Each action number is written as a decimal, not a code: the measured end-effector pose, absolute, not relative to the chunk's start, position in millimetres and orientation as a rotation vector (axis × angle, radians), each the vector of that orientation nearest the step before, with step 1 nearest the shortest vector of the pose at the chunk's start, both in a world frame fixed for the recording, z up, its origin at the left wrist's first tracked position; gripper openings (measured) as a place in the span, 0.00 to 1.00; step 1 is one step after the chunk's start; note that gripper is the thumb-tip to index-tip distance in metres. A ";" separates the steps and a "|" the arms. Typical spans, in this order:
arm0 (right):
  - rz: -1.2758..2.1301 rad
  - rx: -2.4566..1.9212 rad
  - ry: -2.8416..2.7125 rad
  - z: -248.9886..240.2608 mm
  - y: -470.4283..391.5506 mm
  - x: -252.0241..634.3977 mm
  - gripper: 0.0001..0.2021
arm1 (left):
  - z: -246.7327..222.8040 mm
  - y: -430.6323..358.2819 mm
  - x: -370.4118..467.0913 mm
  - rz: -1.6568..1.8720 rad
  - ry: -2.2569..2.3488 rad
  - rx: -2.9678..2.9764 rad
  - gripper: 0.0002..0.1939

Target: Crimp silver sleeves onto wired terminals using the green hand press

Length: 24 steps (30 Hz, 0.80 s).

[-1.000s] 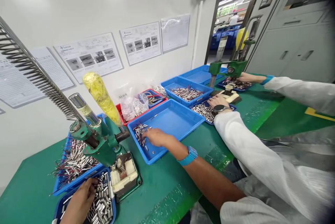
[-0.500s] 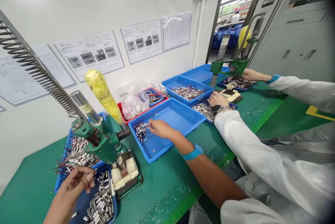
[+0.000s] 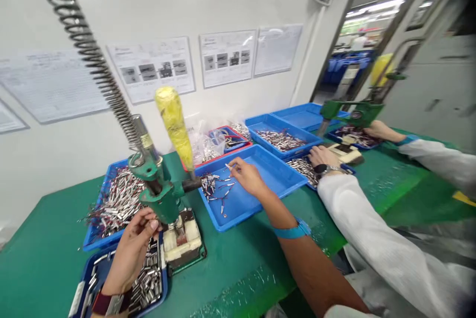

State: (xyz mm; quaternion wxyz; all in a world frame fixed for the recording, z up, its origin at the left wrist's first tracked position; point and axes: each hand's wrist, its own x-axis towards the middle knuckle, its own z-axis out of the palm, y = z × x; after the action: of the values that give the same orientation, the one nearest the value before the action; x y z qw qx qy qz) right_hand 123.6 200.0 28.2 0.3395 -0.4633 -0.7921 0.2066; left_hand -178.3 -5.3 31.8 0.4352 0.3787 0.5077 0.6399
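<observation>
My left hand (image 3: 136,243) is pinched beside the base of the green hand press (image 3: 163,199), over a dark blue tray (image 3: 87,271) of short metal sleeves (image 3: 150,278). What its fingertips hold is too small to make out. My right hand (image 3: 247,176) is above the large blue tray (image 3: 275,174), its fingers closed on a small wired metal part (image 3: 227,165) whose pale end sticks out to the left. Below and left of it, a loose pile of wired metal parts (image 3: 210,186) lies in the tray, with several spread apart.
Left of the press stands a blue tray heaped with wired parts (image 3: 124,199). A yellow-wrapped lever (image 3: 173,122) rises beside the press. Behind are a red tray with plastic bags (image 3: 204,147) and more blue trays (image 3: 280,134). At right, a co-worker's hands (image 3: 323,157) work at another press (image 3: 351,114).
The view has shifted left. My left hand has moved up and right, closer to the press. My right hand has lifted from the pile with a part, and several parts lie more spread out.
</observation>
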 end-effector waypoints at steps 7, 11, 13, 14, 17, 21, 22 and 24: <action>1.362 -0.780 -1.597 16.7 83.0 68.7 0.16 | 33.9 -9.3 -177.0 1.517 1.119 1.098 0.17; 1.363 -0.782 -1.740 -0.2 31.5 28.7 0.14 | 31.5 -10.3 -174.9 1.515 1.087 1.102 0.13; 1.281 -0.804 -1.852 1.0 24.5 14.2 0.13 | 31.3 -9.9 -172.8 1.538 1.082 1.078 0.11; 1.229 -0.807 -1.905 3.0 24.0 8.8 0.13 | 31.5 -9.4 -171.8 1.551 1.087 1.061 0.10; 1.088 -0.822 -2.049 7.5 25.2 -0.7 0.13 | 32.2 -7.5 -169.7 1.581 1.119 1.026 0.09; 0.995 -0.925 -2.238 2.9 25.0 -4.3 0.16 | 31.6 -5.7 -170.4 1.630 1.135 0.983 0.08; 0.996 -0.943 -2.266 1.5 25.3 -4.4 0.16 | 31.3 -5.5 -170.7 1.643 1.133 0.962 0.08; 1.026 -0.952 -2.294 -0.1 26.6 -4.1 0.16 | 30.7 -5.2 -170.1 1.668 1.116 0.913 0.08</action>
State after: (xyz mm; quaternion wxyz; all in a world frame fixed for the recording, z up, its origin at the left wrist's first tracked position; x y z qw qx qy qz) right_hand -4.1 26.6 -0.1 0.2255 -0.3451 -0.8317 0.3720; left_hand -170.1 -5.2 30.7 0.4516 0.3696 0.4517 0.6749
